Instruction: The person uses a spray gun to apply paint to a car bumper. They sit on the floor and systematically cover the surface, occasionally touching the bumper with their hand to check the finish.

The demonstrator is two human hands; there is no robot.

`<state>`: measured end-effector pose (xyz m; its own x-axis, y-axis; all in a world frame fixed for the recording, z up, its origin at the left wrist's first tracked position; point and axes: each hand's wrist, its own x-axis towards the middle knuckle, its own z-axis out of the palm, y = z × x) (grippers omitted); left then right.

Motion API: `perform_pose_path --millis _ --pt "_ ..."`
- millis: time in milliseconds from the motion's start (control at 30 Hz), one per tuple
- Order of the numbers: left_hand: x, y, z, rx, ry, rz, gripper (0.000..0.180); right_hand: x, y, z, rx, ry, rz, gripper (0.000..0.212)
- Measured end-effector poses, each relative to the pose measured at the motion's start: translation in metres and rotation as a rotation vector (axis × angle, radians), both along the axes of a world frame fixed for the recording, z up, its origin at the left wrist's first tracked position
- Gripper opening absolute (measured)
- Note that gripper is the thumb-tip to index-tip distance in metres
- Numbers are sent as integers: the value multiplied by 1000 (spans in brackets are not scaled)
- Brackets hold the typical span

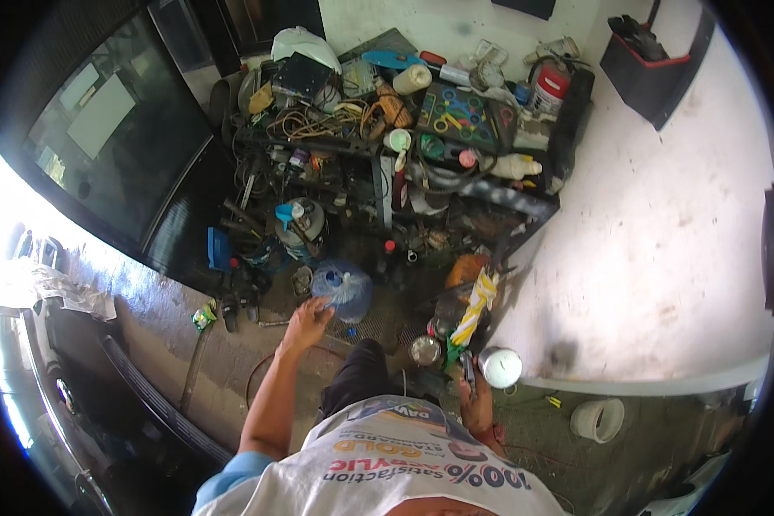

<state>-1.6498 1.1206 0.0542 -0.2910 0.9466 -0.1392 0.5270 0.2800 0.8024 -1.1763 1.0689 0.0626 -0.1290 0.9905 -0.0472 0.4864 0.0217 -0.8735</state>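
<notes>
My left hand [308,325] reaches forward with its fingers stretched out and apart, holding nothing. Its fingertips are at the near left side of a translucent blue water jug [353,301] with a plastic bag over its neck; whether they touch it, I cannot tell. Down at my right side, my right hand [476,402] is closed around a dark metal tool that looks like a spray gun [468,368]. Beside it is a round can or cup [501,368] with a whitish top; whether the two are joined is unclear. A yellow-and-white wrapped bundle [476,311] stands just beyond.
A cluttered workbench [383,193] carries cables, bottles and a fire extinguisher [550,86]. Underneath stands a grey tank with a blue funnel [285,215]. An open tin [425,350] sits between my hands. A white bucket [598,420] lies right, by the wall; a car part [159,400] lies left.
</notes>
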Motion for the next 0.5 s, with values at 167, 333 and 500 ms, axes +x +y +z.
perform_pose_path --millis 167,333,500 --pt "-54 210 84 364 201 -52 43 -25 36 26 -313 9 -203 63" --pt "-113 445 219 710 395 -84 51 -54 65 -20 19 -113 -423 57" --pt "-162 653 329 796 460 -47 70 -69 86 -40 -195 -141 -574 58"
